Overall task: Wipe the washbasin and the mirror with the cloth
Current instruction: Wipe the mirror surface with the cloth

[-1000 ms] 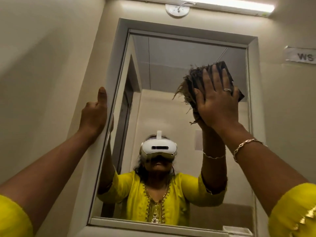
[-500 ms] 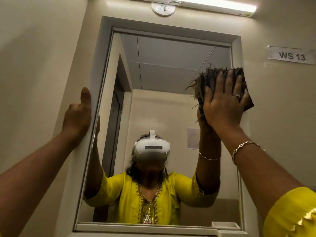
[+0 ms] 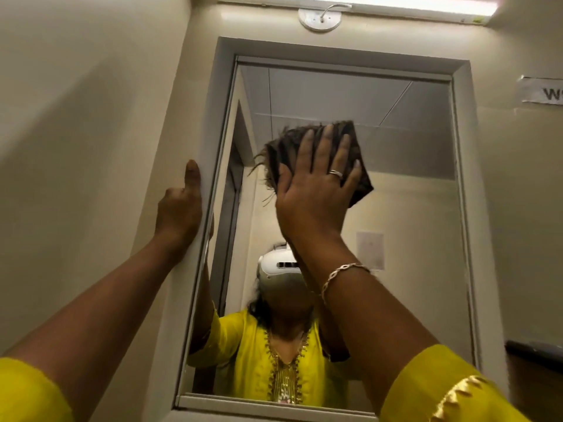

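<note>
Head view. Found dark brown frayed cloth (image 3: 283, 155) flat against the glass of the rectangular wall mirror (image 3: 402, 208), upper middle, nearer the top edge than the bottom edge. Recorded right hand (image 3: 313, 190) pressing it there, fingers straight and spread, curled round nothing. Recorded left hand (image 3: 179, 208) on the pale grey frame (image 3: 213, 123) at the mirror's left edge, thumb straight up the face, fingers curled round the rim. Judged mirror wiping under way; could not tell wiped glass from unwiped. Could not see the washbasin, so left that half unjudged. Saw no container. Noted tube light (image 3: 380, 2) above the top edge and paper label (image 3: 542, 91) on the wall to the right.
</note>
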The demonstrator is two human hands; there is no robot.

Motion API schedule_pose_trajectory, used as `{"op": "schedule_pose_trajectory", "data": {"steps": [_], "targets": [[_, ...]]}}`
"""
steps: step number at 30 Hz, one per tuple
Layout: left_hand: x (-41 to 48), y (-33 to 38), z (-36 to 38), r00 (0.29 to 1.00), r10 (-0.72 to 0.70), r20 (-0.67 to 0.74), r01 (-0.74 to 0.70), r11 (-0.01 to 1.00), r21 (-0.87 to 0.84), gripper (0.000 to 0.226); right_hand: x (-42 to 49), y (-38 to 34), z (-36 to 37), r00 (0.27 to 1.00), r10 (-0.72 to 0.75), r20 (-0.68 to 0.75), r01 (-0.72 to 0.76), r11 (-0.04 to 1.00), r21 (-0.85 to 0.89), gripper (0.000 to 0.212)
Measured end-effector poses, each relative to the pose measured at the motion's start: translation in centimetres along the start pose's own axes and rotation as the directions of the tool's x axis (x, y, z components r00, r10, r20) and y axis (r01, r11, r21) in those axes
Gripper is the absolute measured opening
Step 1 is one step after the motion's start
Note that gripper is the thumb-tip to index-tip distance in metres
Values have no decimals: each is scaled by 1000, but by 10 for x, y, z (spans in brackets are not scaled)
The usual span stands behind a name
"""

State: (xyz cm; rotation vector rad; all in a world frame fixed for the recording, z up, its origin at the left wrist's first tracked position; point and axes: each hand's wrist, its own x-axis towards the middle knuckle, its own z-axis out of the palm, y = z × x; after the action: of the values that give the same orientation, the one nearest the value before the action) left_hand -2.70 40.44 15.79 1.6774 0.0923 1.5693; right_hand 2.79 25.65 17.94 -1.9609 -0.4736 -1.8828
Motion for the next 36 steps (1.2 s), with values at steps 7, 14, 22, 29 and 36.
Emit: {"op": "schedule_pose_trajectory", "data": {"steps": [7,14,22,29,36], "targets": [[0,-2,0,1000,2,-21,-2,1000,-29,65,-6,-54,14,999,-31,-10,31,1000,4,61],[-1,-2,0,999,34,-35,-37,997,-65,64,-6,-77,18,994,-113,-10,113,993,34,62],[3,-5,0,999,43,-25,-43,999,-20,67,-6,-54,12,981,-192,6,191,978,90,60],[1,-5,0,999,48,-20,-48,999,15,65,-11,-14,11,991,-62,-118,67,997,39,58],[-3,-1,-2,999,42,-9,-41,998,37,63,-8,45,-3,994,41,-97,-39,999,29,59]]}}
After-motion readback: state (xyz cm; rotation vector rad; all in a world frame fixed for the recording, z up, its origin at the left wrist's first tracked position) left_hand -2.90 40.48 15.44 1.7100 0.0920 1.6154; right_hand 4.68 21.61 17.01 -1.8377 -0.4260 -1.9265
